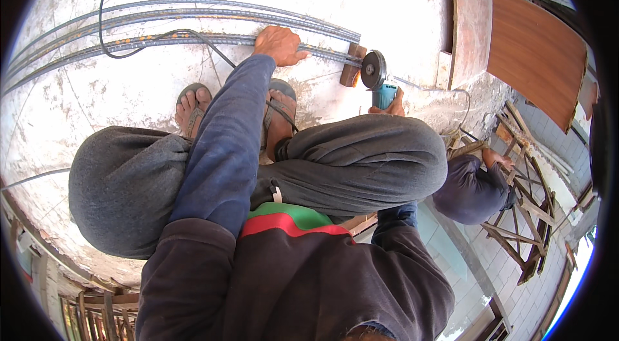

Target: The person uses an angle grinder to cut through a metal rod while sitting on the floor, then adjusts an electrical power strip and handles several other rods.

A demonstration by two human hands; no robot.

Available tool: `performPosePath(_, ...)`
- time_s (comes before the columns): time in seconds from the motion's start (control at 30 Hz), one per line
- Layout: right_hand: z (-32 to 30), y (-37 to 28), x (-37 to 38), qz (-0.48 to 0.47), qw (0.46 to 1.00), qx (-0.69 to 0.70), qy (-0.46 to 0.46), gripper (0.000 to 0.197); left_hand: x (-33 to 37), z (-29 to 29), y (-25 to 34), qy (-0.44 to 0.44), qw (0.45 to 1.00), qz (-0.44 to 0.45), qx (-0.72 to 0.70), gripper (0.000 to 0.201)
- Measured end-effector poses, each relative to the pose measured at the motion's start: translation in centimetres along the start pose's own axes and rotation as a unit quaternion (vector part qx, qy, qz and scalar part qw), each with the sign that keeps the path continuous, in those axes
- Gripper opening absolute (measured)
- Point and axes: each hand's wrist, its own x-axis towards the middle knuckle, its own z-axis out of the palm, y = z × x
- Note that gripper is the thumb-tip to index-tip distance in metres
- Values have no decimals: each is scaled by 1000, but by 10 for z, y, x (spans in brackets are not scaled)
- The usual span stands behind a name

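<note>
Long ribbed steel rebars [213, 13] lie across the floor, bending off to the left. My left hand [277, 44] is closed over the nearer bundle of them, its thumb pointing right along the bars. To the right, the bar ends rest on a small brown block [351, 65]. My right hand [391, 105] grips the body of a teal angle grinder [384, 88], and its wrist is hidden behind my knee. The grinder's dark disc [373, 69] is at the bar ends just past the block; whether it touches them I cannot tell.
A black cable [103, 25] loops over the bars and runs between my sandalled feet [193, 106]. Brown wooden panels [535, 51] stand at the right. Another person [474, 186] is bent beside a wooden frame [532, 212] at the lower right.
</note>
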Motion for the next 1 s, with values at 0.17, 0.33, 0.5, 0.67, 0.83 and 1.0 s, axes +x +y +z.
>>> performPosePath(0.17, 3, 23, 1, 2, 1000, 15, 9, 100, 5, -6, 12, -41, 999, -13, 4, 57)
performPosePath(0.33, -2, -3, -4, 3, 1000, 11, -17, 93, -1, -4, 4, -38, 999, -22, 9, 57)
performPosePath(0.5, -13, -12, -4, 3, 999, 25, -35, 92, 3, -1, 3, -37, 999, -20, 5, 56)
performPosePath(0.67, -17, -14, 3, 17, 997, 34, -70, 99, 2, -4, 6, -31, 999, -15, -1, 56)
performPosePath(0.83, -11, -9, -1, -25, 999, 31, -36, 93, 0, -2, 3, -28, 999, -25, 0, 56)
performPosePath(1.0, -2, 12, -2, -9, 1000, -12, -1, 94, 2, -7, 9, -42, 999, -13, -2, 56)
